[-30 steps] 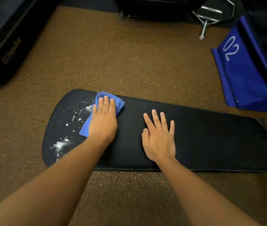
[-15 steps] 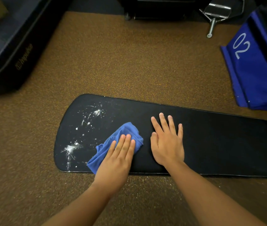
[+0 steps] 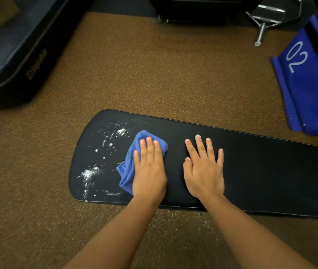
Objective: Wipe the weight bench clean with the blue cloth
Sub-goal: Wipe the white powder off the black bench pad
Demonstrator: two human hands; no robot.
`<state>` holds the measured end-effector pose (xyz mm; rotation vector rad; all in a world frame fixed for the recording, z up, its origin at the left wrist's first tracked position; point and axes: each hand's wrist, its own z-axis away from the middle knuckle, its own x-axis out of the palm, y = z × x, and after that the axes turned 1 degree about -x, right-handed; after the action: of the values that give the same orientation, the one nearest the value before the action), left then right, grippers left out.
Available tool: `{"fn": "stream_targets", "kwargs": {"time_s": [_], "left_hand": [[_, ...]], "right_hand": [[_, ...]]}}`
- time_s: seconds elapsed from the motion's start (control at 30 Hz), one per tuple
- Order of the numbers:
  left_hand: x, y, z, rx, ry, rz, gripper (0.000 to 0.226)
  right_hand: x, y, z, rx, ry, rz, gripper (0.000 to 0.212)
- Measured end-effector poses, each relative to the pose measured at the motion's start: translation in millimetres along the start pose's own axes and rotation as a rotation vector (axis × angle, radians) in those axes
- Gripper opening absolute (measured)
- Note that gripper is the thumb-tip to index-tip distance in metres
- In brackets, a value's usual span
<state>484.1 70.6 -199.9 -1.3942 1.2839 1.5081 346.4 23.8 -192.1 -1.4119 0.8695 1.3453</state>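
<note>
A person's left hand [image 3: 148,169] presses flat, fingers together, on a bunched blue cloth [image 3: 129,167] lying on a black weight bench [image 3: 270,171] pad. The right hand [image 3: 203,167] rests flat just beside it, fingers slightly spread, holding nothing. White powder smears [image 3: 96,162] lie beyond the left fingertips, towards the pad's rounded end. Likely risks: the small cloth may push powder off the edge onto the brown carpet [image 3: 154,74], where specks already show, or merely spread it. Well beyond the right fingers, a blue bag [image 3: 309,90] reads "02". A dark case [image 3: 18,55] far past the left fingers bears a logo, possibly "Impulse".
</note>
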Motion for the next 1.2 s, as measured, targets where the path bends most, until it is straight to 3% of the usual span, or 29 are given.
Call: {"fn": "stream_targets", "kwargs": {"time_s": [0.37,0.5,0.67,0.77,0.9,1.03,1.13,1.2], "left_hand": [[-19.8,-30.3,2.0,0.291,-0.202,0.056,0.065],[-28.0,-33.4,0.5,0.304,-0.298,0.064,0.061],[-40.8,-30.7,-12.8,0.235,-0.501,0.258,0.071],[-54.8,-45.3,-17.8,0.239,-0.429,0.438,0.072],[-68.2,-87.8,-15.7,0.265,-0.253,0.334,0.070],[-73.0,-131.0,-22.3,0.097,-0.079,0.157,0.064],[-76.1,-161.1,-28.5,-0.208,0.003,0.178,0.063],[-76.8,-177.9,-30.5,-0.413,-0.031,0.266,0.064]], "right_hand": [[-2.4,-0.9,1.3,-0.003,-0.024,0.025,0.055],[-4.2,-3.8,0.0,0.006,-0.050,0.013,0.054],[-8.9,-10.3,-2.2,0.049,-0.094,-0.008,0.056],[-13.0,-19.7,-4.9,0.102,-0.131,-0.043,0.059],[-20.4,-39.7,-4.7,0.205,-0.174,-0.096,0.066],[-30.3,-80.8,3.3,0.146,0.022,-0.232,0.068],[-31.1,-122.3,6.6,0.101,0.107,-0.352,0.075],[-25.5,-145.8,4.6,0.150,0.092,-0.383,0.084]]}}
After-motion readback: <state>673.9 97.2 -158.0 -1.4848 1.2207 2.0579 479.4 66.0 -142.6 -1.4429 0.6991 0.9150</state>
